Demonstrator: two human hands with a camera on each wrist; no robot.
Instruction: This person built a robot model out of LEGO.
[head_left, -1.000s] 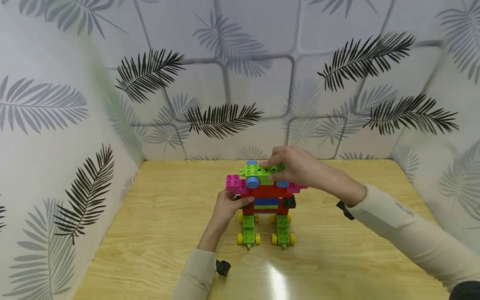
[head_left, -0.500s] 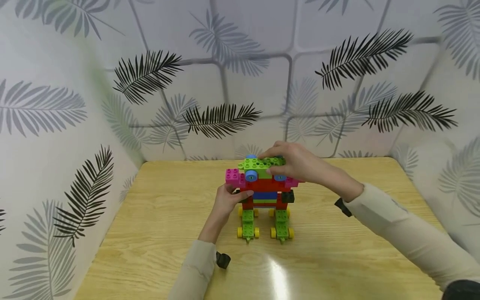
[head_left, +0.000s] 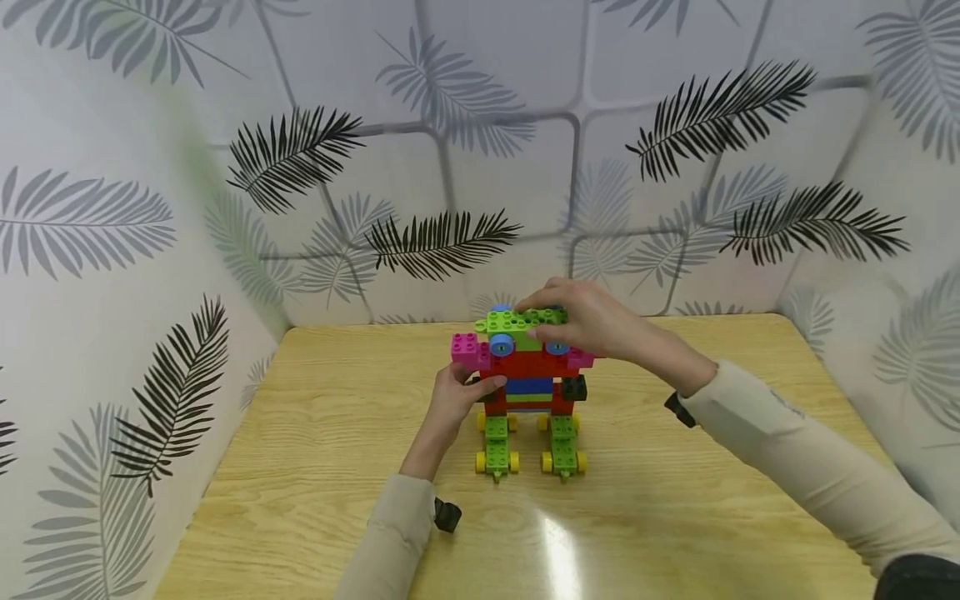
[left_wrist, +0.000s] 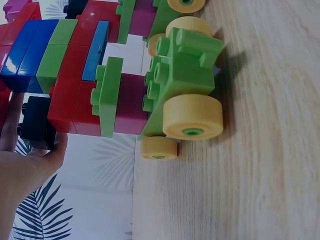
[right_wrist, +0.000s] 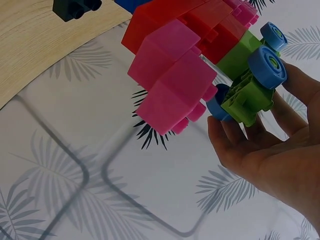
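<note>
A building-block figure of mostly red blocks stands upright on two green wheeled feet with yellow wheels. My left hand grips its left side, with thumb and fingers around a black block in the left wrist view. On top lies a green wheeled base with blue wheels. My right hand holds this base from the right, fingers curled around its end. Pink blocks stick out sideways below the base. The right hand covers part of the base and of the right pink block.
The figure stands on a light wooden table, toward its back half. Behind and beside the table rise walls with a leaf pattern. A dark round object shows at the lower right corner.
The figure and both hands appear slightly higher in the head view, which has itself shifted a little. Both hands keep their holds.
</note>
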